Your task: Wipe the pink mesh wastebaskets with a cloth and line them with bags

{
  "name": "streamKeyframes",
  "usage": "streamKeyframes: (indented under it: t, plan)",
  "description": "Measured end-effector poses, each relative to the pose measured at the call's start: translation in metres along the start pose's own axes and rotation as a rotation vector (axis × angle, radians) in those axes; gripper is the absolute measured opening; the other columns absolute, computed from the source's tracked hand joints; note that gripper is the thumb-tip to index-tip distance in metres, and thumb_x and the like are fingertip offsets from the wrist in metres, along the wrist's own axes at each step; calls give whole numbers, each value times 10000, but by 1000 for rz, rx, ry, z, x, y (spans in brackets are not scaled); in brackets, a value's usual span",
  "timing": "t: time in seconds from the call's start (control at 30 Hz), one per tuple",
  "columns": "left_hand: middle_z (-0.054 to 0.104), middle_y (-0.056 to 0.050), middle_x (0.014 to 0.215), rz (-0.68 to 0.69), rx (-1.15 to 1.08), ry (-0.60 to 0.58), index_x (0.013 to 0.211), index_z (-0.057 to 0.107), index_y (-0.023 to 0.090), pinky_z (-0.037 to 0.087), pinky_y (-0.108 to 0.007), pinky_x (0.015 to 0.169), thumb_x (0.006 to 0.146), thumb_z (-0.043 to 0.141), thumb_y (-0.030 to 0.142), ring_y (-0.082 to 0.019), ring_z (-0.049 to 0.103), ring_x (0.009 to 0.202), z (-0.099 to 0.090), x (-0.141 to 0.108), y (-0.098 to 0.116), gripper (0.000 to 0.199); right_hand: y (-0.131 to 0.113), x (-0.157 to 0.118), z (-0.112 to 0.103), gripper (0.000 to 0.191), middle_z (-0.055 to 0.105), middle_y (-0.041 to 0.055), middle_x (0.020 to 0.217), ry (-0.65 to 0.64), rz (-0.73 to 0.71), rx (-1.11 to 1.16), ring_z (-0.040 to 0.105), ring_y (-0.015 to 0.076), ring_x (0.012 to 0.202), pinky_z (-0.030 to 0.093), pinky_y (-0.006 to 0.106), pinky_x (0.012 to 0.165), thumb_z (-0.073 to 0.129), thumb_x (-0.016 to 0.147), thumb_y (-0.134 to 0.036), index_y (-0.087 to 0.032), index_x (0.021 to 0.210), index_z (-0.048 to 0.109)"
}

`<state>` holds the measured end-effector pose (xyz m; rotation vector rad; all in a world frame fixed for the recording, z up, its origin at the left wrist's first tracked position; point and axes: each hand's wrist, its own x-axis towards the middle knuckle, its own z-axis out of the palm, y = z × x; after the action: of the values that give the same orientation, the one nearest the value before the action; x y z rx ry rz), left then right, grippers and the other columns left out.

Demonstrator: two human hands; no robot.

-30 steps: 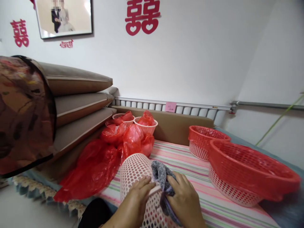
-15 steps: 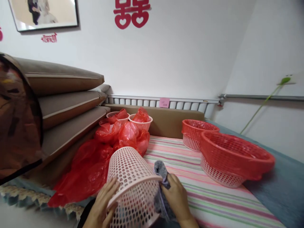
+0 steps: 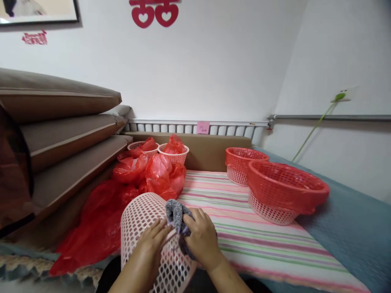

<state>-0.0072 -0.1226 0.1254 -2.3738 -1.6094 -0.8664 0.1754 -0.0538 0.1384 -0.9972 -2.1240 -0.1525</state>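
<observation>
A pale pink perforated basket (image 3: 137, 215) lies tilted at the bottom centre, its mouth toward me. My left hand (image 3: 152, 244) rests on its rim and side with the fingers laid out flat. A grey cloth (image 3: 175, 213) is bunched in my right hand (image 3: 200, 236), whose fingers are closed round it against the basket's rim, just right of my left hand. The part of the cloth inside the palm is hidden.
Red plastic bags (image 3: 102, 219) and two small baskets (image 3: 180, 158) holding red plastic are on the left. Two baskets lined with red plastic (image 3: 273, 217) stand right on a striped cloth (image 3: 232, 211). Cushions (image 3: 70, 162) are stacked at the left.
The view has shifted right. My left hand has moved up along the basket's rim. My right hand has brought the cloth left, closer to my left hand, and the basket has turned.
</observation>
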Motion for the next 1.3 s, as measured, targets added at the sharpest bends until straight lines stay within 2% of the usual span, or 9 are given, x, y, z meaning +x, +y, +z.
streamKeyframes:
  t: [0.23, 0.43, 0.57, 0.67, 0.77, 0.87, 1.03, 1.17, 1.3]
  plan:
    - [571, -31, 1333, 31, 29, 156, 1315, 477, 313, 480, -361, 972, 855, 465, 133, -208, 512, 1235, -19, -31, -10, 494, 18, -6, 19, 198, 577, 29, 897, 11, 143, 38, 500, 187, 882, 382, 277, 778, 576, 688, -69, -207, 827, 603]
    - [520, -36, 1381, 80, 101, 154, 1380, 389, 308, 460, -335, 982, 881, 439, 167, -202, 448, 1284, -2, -72, -26, 521, 41, -39, 51, 131, 592, 37, 863, 1, 225, 63, 542, 182, 839, 410, 266, 726, 598, 745, -134, -185, 865, 603]
    - [518, -39, 1384, 65, 168, 185, 1391, 372, 312, 464, -341, 980, 871, 449, 174, -210, 467, 1271, -8, -85, -33, 544, 31, -27, 33, 103, 579, 24, 832, 6, 158, 51, 514, 172, 819, 375, 262, 719, 587, 742, -119, -200, 803, 607]
    - [499, -56, 1400, -29, 230, 125, 1387, 377, 304, 476, -404, 973, 852, 530, 242, -249, 471, 1272, -33, -67, -21, 559, 12, 6, -10, 119, 570, 20, 835, 23, 28, -24, 477, 180, 829, 328, 286, 718, 578, 730, -109, -218, 771, 602]
    - [539, -42, 1365, -27, 153, 114, 1367, 402, 315, 478, -433, 978, 856, 532, 275, -245, 501, 1250, -58, -26, 7, 528, -8, 37, -57, 121, 540, 21, 793, 13, -102, -124, 439, 188, 793, 281, 312, 681, 570, 708, -108, -224, 739, 583]
    - [564, -59, 1338, -56, -13, 121, 1325, 470, 275, 468, -434, 997, 861, 482, 196, -236, 522, 1230, -71, 18, 35, 471, -21, 53, -84, 131, 527, 23, 796, -39, -180, -186, 415, 191, 788, 258, 323, 674, 542, 722, -100, -228, 744, 565]
    - [636, -78, 1246, -97, -285, -11, 1281, 526, 217, 488, -363, 977, 818, 384, 32, -194, 592, 1145, -57, 48, 46, 518, -17, 51, -76, 145, 535, 19, 820, -118, -169, -212, 427, 193, 809, 265, 322, 678, 528, 761, -100, -237, 785, 565]
    - [616, -85, 1273, -143, -321, 5, 1248, 554, 202, 440, -407, 1026, 785, 379, 19, -202, 555, 1193, -39, 35, 32, 528, -7, 43, -59, 129, 537, 16, 861, -127, -120, -187, 438, 192, 840, 288, 311, 694, 564, 746, -126, -239, 808, 571]
    - [632, -65, 1254, -189, -325, 63, 1228, 571, 219, 441, -426, 1023, 784, 409, 47, -206, 561, 1188, -35, 19, 18, 504, -2, 40, -53, 149, 543, 14, 877, -112, -29, -147, 455, 192, 862, 310, 295, 707, 593, 736, -155, -247, 853, 590]
